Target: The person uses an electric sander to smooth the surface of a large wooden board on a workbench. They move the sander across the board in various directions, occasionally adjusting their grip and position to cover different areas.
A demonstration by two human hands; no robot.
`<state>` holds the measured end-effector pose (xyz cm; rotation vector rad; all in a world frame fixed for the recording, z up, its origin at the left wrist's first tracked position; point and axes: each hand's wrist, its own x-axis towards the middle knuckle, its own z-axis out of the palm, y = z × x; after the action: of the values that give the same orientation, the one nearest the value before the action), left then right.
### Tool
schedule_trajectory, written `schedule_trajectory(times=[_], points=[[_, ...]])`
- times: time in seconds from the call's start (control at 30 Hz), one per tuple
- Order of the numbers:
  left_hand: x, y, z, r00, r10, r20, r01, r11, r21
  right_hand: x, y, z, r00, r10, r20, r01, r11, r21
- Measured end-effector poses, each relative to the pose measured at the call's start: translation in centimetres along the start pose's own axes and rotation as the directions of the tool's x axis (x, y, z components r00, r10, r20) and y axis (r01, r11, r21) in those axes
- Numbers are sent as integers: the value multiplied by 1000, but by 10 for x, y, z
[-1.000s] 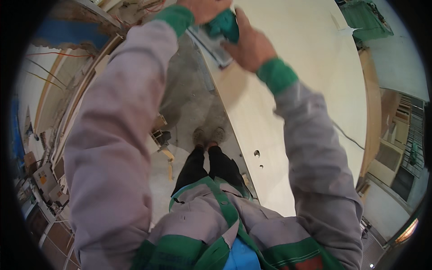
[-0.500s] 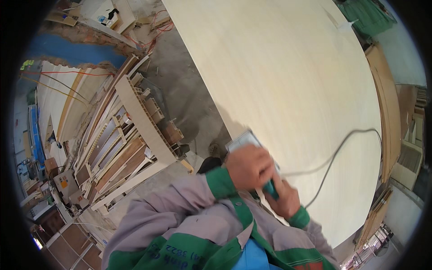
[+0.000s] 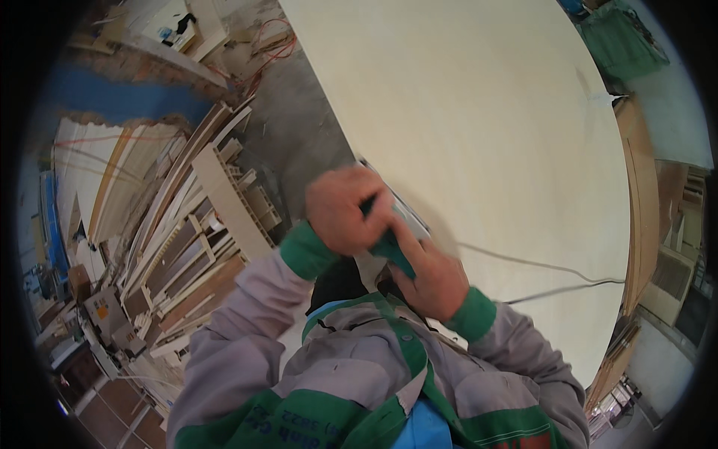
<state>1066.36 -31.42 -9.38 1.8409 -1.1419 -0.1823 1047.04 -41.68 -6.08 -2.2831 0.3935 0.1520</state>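
Note:
Both of my hands are on a corded power sander with a teal body and a flat rectangular base. It rests near the left edge of a large pale wood panel. My left hand is closed over the sander's front part, with the fingers bent and somewhat blurred. Lower and to the right, my right hand wraps round the rear handle. My hands hide much of the tool's body.
A dark cord trails across the panel to its right edge. Wood offcuts and strips are heaped on the left, beyond a strip of grey floor. Brown boards lean along the right; green cloth lies at the far right.
Both hands and the sander have moved left and farther from my body along the panel's left edge. The cord now lies straighter and lower across the panel.

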Motion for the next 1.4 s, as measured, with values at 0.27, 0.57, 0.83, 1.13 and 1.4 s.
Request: schedule_trajectory(times=[0.27, 0.57, 0.83, 1.13, 1.4], points=[[243, -121, -37, 997, -23, 74, 14, 993, 113, 250, 9, -81, 980, 43, -196, -81, 979, -187], [249, -68, 39, 937, 51, 346, -84, 993, 82, 174, 56, -84, 896, 242, -374, -263, 965, -5], [118, -35, 8, 910, 222, 351, -130, 955, -268, 63, -35, -7, 777, 588, -222, -563, 809, 170], [371, -18, 193, 826, 257, 502, -312, 950, 28, 170, 128, -179, 631, 488, -602, -529, 839, 126], [188, 26, 122, 745, 404, 530, -361, 913, -188, 28, 51, -54, 634, 697, -335, -656, 714, 244]])
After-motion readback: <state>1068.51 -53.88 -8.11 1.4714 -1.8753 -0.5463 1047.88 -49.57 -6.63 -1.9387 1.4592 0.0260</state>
